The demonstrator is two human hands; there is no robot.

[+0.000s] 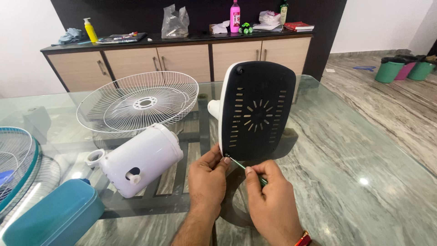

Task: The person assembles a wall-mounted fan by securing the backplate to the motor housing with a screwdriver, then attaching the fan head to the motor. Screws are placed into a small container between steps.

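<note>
A fan base [257,109], white with a black slotted underside, stands on edge on the glass table [355,150]. My left hand [207,180] steadies its lower left corner with the fingertips. My right hand [271,200] grips a thin green-handled screwdriver [248,170], its tip at the screw hole in that corner. A white fan motor housing [143,159] lies on its side just left of my left hand.
A white wire fan guard [139,102] lies behind the housing. A teal-rimmed guard [16,159] and a teal plastic part [54,216] are at the left edge. A wooden sideboard [182,57] with bottles and clutter stands behind. Green buckets [403,69] sit on the floor, far right.
</note>
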